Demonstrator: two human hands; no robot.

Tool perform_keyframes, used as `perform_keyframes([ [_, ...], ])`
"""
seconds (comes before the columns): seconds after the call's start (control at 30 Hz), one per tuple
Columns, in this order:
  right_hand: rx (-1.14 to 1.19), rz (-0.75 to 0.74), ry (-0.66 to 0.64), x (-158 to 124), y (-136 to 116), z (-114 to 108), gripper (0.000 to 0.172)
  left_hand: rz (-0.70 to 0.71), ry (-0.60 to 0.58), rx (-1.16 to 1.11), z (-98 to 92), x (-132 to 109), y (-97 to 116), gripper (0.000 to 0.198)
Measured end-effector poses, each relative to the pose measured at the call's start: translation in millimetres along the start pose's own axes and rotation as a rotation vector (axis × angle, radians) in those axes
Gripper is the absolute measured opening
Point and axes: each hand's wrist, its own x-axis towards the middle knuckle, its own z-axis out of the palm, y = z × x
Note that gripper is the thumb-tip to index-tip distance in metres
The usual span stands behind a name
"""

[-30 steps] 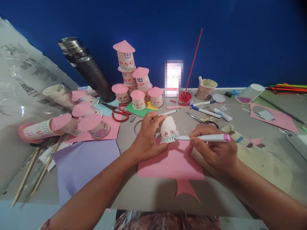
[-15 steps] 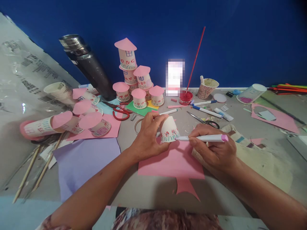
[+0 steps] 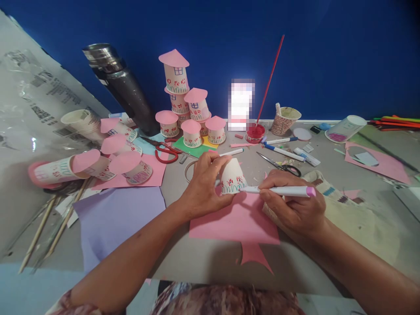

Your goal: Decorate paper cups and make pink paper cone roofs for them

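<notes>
My left hand [image 3: 202, 181] grips an upturned white paper cup [image 3: 232, 176] decorated with red flowers and green grass, holding it down on a pink paper sheet [image 3: 238, 221]. My right hand [image 3: 290, 205] is closed round a white marker with a pink end cap [image 3: 280, 191]; its tip touches the cup's lower right rim. Both hands rest at the middle of the table.
A stack of pink-roofed cup houses [image 3: 187, 107] stands behind, more lie at the left [image 3: 98, 162]. Red scissors [image 3: 166, 154], a dark flask [image 3: 121, 87], red paint pot with brush [image 3: 254, 133], metal scissors [image 3: 278, 164], pens, lilac paper [image 3: 114, 216], wooden sticks [image 3: 39, 234].
The hands, cup and marker keep their places; only the camera view has drifted slightly.
</notes>
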Motion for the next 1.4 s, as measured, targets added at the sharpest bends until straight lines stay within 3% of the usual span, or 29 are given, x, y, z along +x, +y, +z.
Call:
perform_keyframes([
  [0.73,-0.023,-0.022,0.004,2.6,0.4,-3.0,0.015,0.01,-0.023,0.037,-1.7,0.8,2.8,0.069],
  [1.4,0.023,-0.045,-0.091,2.4,2.2,0.5,0.013,0.05,-0.025,0.093,-0.9,-0.5,3.3,0.07],
])
